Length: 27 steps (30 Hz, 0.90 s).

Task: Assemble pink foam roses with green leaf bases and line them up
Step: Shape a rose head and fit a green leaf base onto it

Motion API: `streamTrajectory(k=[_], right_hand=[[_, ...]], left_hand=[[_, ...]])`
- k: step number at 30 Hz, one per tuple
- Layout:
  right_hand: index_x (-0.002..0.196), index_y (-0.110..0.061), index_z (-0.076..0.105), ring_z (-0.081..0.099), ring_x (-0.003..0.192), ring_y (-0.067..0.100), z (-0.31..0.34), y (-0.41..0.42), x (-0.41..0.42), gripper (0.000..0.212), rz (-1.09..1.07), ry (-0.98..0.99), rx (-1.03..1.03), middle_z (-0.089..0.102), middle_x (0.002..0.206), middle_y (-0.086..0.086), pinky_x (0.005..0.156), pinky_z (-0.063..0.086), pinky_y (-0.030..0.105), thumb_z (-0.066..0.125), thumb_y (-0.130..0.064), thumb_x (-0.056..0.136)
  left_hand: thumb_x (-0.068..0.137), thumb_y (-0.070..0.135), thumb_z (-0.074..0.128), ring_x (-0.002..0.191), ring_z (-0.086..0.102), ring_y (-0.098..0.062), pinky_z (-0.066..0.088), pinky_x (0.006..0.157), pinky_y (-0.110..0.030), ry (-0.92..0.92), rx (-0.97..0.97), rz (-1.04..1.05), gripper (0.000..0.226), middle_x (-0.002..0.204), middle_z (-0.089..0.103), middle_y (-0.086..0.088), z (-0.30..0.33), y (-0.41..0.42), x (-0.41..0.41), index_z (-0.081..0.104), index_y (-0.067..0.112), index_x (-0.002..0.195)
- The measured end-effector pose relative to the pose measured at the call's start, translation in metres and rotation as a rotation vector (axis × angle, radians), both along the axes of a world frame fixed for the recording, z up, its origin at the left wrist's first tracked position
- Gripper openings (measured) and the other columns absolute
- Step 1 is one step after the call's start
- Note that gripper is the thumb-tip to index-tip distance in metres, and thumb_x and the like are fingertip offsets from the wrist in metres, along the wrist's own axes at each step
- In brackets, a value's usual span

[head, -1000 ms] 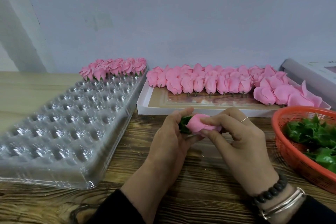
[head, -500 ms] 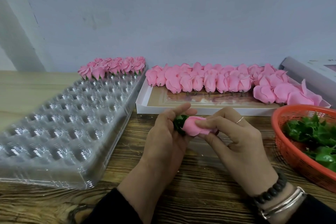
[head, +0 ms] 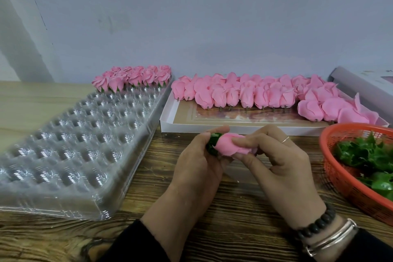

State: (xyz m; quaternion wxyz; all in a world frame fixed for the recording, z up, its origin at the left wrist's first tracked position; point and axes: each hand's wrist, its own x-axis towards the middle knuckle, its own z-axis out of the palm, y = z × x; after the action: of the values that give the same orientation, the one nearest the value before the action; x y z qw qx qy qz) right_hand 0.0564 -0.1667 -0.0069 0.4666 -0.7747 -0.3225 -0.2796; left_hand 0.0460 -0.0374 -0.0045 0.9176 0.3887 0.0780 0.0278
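Two hands share one pink foam rose [head: 228, 146] above the wooden table [head: 212, 229], just in front of the white box [head: 168, 122] of bare rose heads. We see it lying sideways, long axis left-right, green leaf base [head: 213, 142] pointing left. Our left hand [head: 196, 164] grips the leaf end; our right hand [head: 282, 161] pinches the petals.

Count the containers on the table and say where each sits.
3: clear plastic cavity tray at left, white shallow box at back centre, orange basket at right. A grey box edge behind may be another.
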Motion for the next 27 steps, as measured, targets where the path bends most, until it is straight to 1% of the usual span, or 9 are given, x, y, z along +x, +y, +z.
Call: streamTrajectory(k=[3,6,11,13,16,19,21,24,27], right_hand=[[0.090,-0.013,0.071,0.052,0.076,-0.003,-0.0001,0.0006,-0.0008,0.023,-0.003,-0.009,0.002,0.055,0.080,-0.006,0.071,0.042,0.006,0.068,-0.003,0.070],[0.089,-0.012,0.071,0.052,0.074,0.000,-0.0019,0.0003,0.0001,0.025,-0.037,-0.020,0.007,0.055,0.078,-0.003,0.069,0.043,0.009,0.074,0.003,0.070],[0.089,-0.010,0.071,0.051,0.072,0.005,-0.0021,0.0001,0.0020,0.027,-0.102,-0.028,0.005,0.054,0.076,0.000,0.068,0.043,0.010,0.075,0.008,0.069],[0.088,-0.009,0.071,0.051,0.073,0.003,-0.0013,0.0004,0.0012,0.022,-0.090,-0.037,-0.001,0.055,0.076,0.000,0.068,0.044,0.009,0.074,0.005,0.071],[0.089,-0.009,0.072,0.054,0.081,-0.005,0.0007,0.0014,-0.0027,0.019,-0.026,-0.074,-0.026,0.057,0.080,0.000,0.073,0.045,0.008,0.068,-0.001,0.073],[0.092,-0.011,0.072,0.058,0.078,0.004,0.0018,0.0024,-0.0050,0.019,0.018,-0.087,-0.035,0.059,0.081,0.004,0.070,0.049,0.017,0.070,-0.003,0.074],[0.091,-0.011,0.073,0.058,0.076,0.006,0.0013,0.0031,-0.0033,0.020,-0.004,-0.074,-0.040,0.059,0.081,0.003,0.070,0.049,0.018,0.073,-0.001,0.074],[0.088,-0.013,0.072,0.054,0.076,-0.002,-0.0014,0.0020,0.0003,0.024,-0.026,-0.012,-0.006,0.055,0.078,-0.005,0.070,0.044,0.007,0.075,0.005,0.071],[0.084,-0.022,0.069,0.053,0.074,-0.007,-0.0017,0.0000,0.0030,0.033,-0.004,0.083,0.064,0.053,0.074,-0.011,0.065,0.040,0.000,0.073,0.007,0.071]], left_hand=[[0.096,0.016,0.034,0.079,0.068,-0.024,0.056,0.078,-0.034,-0.005,0.015,0.020,0.036,0.086,0.069,-0.022,-0.0006,0.0005,0.0004,0.064,-0.004,0.096],[0.097,0.016,0.033,0.080,0.068,-0.024,0.057,0.076,-0.033,-0.025,0.013,0.017,0.037,0.087,0.069,-0.021,-0.0013,-0.0004,0.0002,0.064,-0.003,0.095],[0.095,0.017,0.033,0.088,0.066,-0.026,0.054,0.084,-0.036,-0.059,0.052,-0.008,0.034,0.094,0.067,-0.020,-0.0028,-0.0028,0.0005,0.061,-0.001,0.102],[0.090,0.019,0.038,0.087,0.067,-0.025,0.054,0.082,-0.035,-0.081,0.043,-0.028,0.032,0.092,0.068,-0.019,-0.0024,-0.0015,0.0006,0.060,0.001,0.104],[0.075,0.025,0.045,0.087,0.067,-0.025,0.054,0.081,-0.034,-0.113,0.048,-0.087,0.040,0.092,0.068,-0.019,-0.0011,-0.0010,-0.0003,0.062,0.002,0.103],[0.073,0.023,0.046,0.079,0.068,-0.023,0.057,0.072,-0.032,-0.136,0.041,-0.170,0.040,0.086,0.067,-0.017,0.0027,-0.0041,-0.0028,0.063,0.000,0.100],[0.072,0.024,0.046,0.078,0.068,-0.022,0.058,0.073,-0.030,-0.142,0.018,-0.192,0.043,0.086,0.068,-0.016,0.0031,-0.0054,-0.0033,0.061,-0.001,0.103],[0.074,0.029,0.044,0.082,0.069,-0.020,0.057,0.075,-0.028,-0.162,0.017,-0.244,0.043,0.086,0.070,-0.012,0.0013,-0.0055,-0.0055,0.056,0.002,0.106],[0.083,0.025,0.041,0.093,0.068,-0.023,0.056,0.082,-0.031,-0.146,0.062,-0.302,0.038,0.099,0.068,-0.016,0.0022,-0.0031,-0.0052,0.055,0.004,0.112]])
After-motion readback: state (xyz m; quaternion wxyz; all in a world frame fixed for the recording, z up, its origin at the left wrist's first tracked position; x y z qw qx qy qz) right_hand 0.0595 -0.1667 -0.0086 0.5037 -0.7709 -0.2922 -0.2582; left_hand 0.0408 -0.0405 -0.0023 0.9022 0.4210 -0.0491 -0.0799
